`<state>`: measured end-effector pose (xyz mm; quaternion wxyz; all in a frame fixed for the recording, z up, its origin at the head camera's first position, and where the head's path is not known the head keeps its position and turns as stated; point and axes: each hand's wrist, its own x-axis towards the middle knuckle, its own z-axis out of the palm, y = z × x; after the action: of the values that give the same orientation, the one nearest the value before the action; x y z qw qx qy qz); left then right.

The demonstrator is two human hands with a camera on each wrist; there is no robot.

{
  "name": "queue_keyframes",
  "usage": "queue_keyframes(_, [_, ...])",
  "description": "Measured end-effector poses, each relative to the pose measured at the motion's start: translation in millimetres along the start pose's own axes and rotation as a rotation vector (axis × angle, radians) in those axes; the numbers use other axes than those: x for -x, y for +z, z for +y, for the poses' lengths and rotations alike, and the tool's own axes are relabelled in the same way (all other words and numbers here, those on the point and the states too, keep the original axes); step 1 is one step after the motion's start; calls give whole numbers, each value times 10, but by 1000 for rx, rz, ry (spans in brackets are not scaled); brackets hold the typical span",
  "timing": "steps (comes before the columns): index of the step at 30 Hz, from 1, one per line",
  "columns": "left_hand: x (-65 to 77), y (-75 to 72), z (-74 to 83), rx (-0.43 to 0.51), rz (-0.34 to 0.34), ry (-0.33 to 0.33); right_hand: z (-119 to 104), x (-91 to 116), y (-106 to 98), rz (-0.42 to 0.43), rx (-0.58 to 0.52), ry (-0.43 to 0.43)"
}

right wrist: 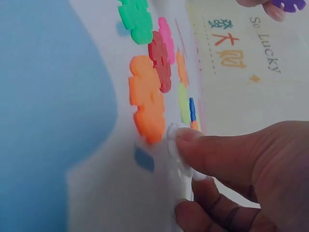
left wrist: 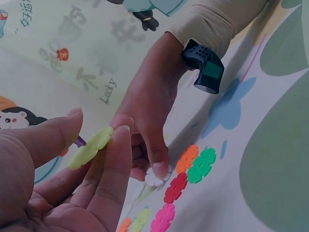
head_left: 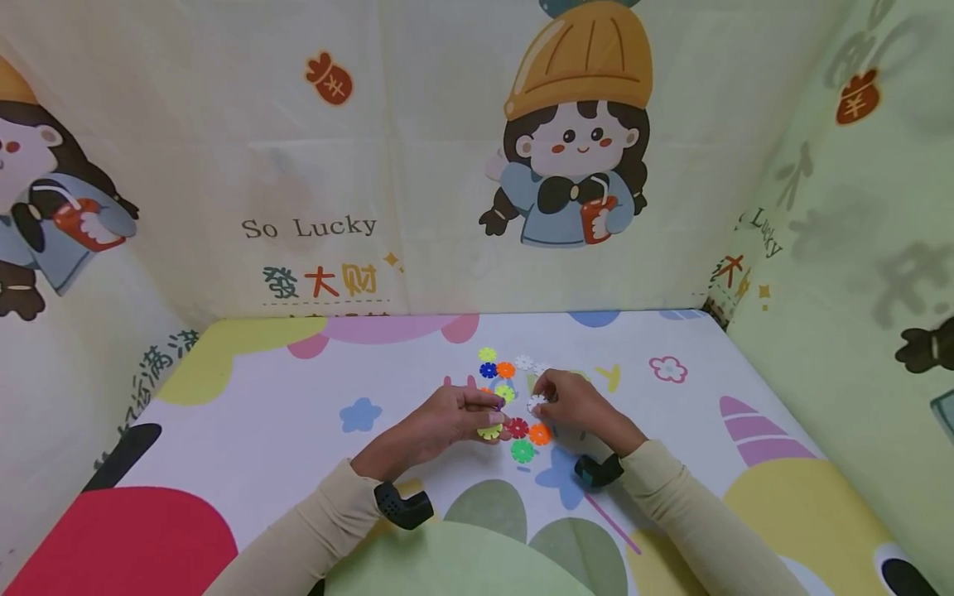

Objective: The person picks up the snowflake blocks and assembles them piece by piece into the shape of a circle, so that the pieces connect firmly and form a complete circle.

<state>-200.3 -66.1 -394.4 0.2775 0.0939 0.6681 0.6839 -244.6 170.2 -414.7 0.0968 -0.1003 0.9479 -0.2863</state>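
My left hand [head_left: 450,424] pinches a yellow-green snowflake disc [left wrist: 91,148] between thumb and fingers, raised above the table. A purple snowflake disc [right wrist: 289,5] is in the same grip, against the yellow-green one; how they join is hidden. On the right, my right hand [head_left: 580,402] has thumb and fingers on a white snowflake disc [left wrist: 153,180] at the tabletop. Close by lie a red disc [head_left: 517,428], an orange disc [head_left: 540,434] and a green disc [head_left: 522,451]. A pink disc [left wrist: 162,218] lies beside the red one.
Farther back on the patterned table [head_left: 283,463] lie a blue disc [head_left: 488,370], another orange disc [head_left: 505,370], a yellow disc [head_left: 488,353] and a loose white disc [head_left: 524,362]. A printed cloth backdrop [head_left: 440,165] rises behind and at both sides.
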Motion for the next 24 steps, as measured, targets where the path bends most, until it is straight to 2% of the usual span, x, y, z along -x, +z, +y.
queue_keyframes(11, [-26,-23,-55,17,46,23,54,48,-90,19,-39,-35])
queue_keyframes(14, [-27,-29,-59,33,39,35,72,54,-102,41,-57,-75])
queue_keyframes(20, [-36,-27,-59,37,26,32,53,66,-124,86,-79,-210])
queue_keyframes(24, [-35,-13,-54,35,23,16,-3,90,-127,121,-111,-239])
